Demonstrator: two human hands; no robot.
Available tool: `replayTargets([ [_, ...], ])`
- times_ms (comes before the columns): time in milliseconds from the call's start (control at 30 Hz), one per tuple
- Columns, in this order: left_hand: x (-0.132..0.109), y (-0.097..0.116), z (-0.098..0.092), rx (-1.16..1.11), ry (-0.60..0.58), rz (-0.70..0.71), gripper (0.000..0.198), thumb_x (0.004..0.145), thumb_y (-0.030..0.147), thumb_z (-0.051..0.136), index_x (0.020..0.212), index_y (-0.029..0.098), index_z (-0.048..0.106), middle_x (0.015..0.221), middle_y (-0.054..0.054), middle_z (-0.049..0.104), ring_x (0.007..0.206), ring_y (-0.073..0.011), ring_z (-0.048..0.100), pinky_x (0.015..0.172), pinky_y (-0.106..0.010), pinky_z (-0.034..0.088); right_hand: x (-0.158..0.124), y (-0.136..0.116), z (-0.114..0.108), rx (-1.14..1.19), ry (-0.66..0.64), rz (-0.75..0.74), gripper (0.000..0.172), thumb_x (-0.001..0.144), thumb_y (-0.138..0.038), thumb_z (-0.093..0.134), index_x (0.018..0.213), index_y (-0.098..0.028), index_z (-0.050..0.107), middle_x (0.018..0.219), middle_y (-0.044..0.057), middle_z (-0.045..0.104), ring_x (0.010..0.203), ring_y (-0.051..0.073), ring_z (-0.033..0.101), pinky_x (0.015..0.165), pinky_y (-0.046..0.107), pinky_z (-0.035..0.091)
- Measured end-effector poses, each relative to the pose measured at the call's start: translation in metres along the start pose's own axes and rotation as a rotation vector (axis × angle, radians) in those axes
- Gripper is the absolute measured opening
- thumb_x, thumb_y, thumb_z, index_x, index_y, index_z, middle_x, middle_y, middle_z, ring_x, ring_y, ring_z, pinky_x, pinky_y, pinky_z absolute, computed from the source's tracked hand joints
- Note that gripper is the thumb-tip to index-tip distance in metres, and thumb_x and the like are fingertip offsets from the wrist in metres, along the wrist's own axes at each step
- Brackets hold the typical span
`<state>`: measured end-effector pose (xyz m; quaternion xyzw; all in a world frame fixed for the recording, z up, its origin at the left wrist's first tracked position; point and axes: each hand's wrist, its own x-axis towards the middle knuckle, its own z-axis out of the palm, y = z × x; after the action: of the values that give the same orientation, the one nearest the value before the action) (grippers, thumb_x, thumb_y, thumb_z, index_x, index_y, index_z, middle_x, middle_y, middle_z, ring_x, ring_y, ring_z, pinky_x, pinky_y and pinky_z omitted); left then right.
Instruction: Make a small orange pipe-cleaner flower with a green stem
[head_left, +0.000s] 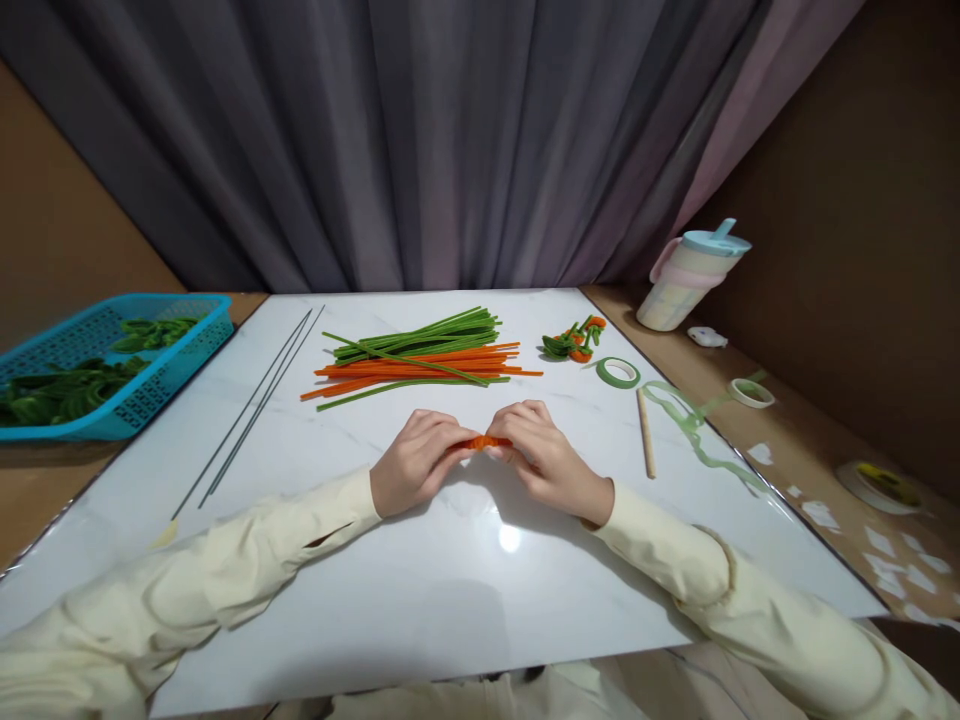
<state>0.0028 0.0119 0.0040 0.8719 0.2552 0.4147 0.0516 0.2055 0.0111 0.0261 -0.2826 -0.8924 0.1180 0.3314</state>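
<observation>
Between my two hands a short piece of coiled orange pipe cleaner (487, 442) is held above the white board (420, 620). My left hand (420, 460) pinches its left end with thumb and fingers. The other end is pinched by my right hand (551, 462), and the fingers cover part of the piece. Just beyond my hands lie loose orange pipe cleaners (420, 366) and a bundle of green pipe cleaners (442, 335). Small finished-looking orange and green pieces (577, 342) rest in a cluster farther right.
A blue basket (157, 385) with green pieces stands at left, near thin wires (259, 410). On the right are green tape (619, 373), a wooden stick (646, 435), a curling light green ribbon (705, 450), a tumbler (690, 275), a tape roll (877, 487) and white scraps (821, 515).
</observation>
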Motion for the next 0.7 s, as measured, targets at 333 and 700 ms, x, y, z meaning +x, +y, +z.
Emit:
replayTargets([
  [333, 0.0022, -0.0025, -0.0036, 0.017, -0.075, 0.079, 0.023, 0.085, 0.009, 0.045, 0.104, 0.016, 0.056, 0.087, -0.007, 0.065, 0.086, -0.0194, 0.054, 0.080, -0.034, 0.037, -0.0015, 0.0009, 0.0030, -0.092, -0.053, -0.020, 0.014, 0.090, -0.016, 0.036, 0.086, -0.016, 0.049, 0.080, 0.005, 0.055, 0.084, 0.017, 0.048, 0.082, 0.036, 0.031],
  [700, 0.0012, -0.0031, 0.0024, 0.004, -0.042, -0.008, 0.013, 0.088, 0.014, 0.046, 0.099, 0.016, 0.052, 0.083, -0.004, 0.062, 0.083, -0.0160, 0.055, 0.079, -0.032, 0.039, -0.0003, 0.0060, 0.0024, -0.141, -0.068, -0.019, 0.010, 0.091, -0.023, 0.041, 0.091, -0.016, 0.049, 0.083, 0.006, 0.057, 0.086, 0.017, 0.049, 0.082, 0.035, 0.032],
])
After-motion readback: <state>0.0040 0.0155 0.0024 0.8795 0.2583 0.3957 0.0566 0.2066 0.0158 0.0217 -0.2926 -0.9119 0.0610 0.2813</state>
